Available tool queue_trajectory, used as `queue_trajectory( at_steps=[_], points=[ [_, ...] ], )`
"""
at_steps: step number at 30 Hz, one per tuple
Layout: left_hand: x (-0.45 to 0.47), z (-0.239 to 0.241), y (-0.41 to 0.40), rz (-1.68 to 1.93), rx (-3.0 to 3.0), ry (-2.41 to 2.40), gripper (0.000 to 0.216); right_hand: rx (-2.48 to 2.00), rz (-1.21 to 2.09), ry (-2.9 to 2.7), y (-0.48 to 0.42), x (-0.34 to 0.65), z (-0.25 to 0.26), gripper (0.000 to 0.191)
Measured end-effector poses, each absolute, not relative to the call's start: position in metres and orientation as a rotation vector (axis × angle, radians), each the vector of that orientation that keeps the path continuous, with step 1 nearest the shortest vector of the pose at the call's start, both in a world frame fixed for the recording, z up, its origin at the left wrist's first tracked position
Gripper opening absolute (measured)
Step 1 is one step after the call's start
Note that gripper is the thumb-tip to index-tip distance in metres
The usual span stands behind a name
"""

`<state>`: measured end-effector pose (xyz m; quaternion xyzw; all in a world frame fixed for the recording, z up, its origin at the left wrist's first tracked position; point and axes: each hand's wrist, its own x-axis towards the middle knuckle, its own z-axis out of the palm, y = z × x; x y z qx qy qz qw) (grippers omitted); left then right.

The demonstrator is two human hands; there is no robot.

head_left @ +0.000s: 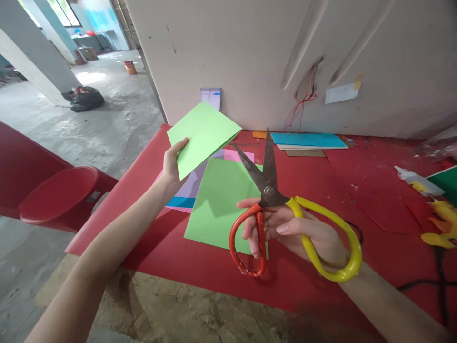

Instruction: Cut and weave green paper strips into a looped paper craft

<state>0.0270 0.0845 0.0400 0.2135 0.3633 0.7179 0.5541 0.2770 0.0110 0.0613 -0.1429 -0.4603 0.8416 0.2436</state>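
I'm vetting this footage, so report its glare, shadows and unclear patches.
Head view: glare whitens part of the concrete floor; shadows fall across the lower green sheet and red tabletop; the scissors look fairly crisp; a small rectangle against the pale panel is pixelated.

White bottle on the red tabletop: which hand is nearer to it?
Right. The right hand, holding the scissors, is left of the white bottle and lower in the picture; the left hand, holding light green paper, is much farther left.
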Motion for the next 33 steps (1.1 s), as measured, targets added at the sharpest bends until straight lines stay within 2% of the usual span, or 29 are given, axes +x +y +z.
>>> queue_trajectory(
  at_steps=[9, 14, 25, 33],
  points=[
    [0.032, 0.046, 0.077, 1.590, 0.563, 0.997, 0.016, -0.374, 2.291, -1.284, 0.012, 0.278, 0.060, 0.044],
    [0.032, 0.052, 0.076, 1.648, 0.647, 1.022, 0.021, -0.423, 2.247, -1.319, 0.012, 0.278, 0.057, 0.040],
    [0.024, 0.047, 0.075, 1.433, 0.865, 0.810, 0.032, -0.520, 2.072, -1.381, 0.014, 0.273, 0.049, 0.027],
    [0.053, 0.041, 0.058, 1.223, 0.882, 0.681, 0.043, -0.556, 1.814, -1.485, 0.013, 0.273, 0.047, 0.022]
  ],
)
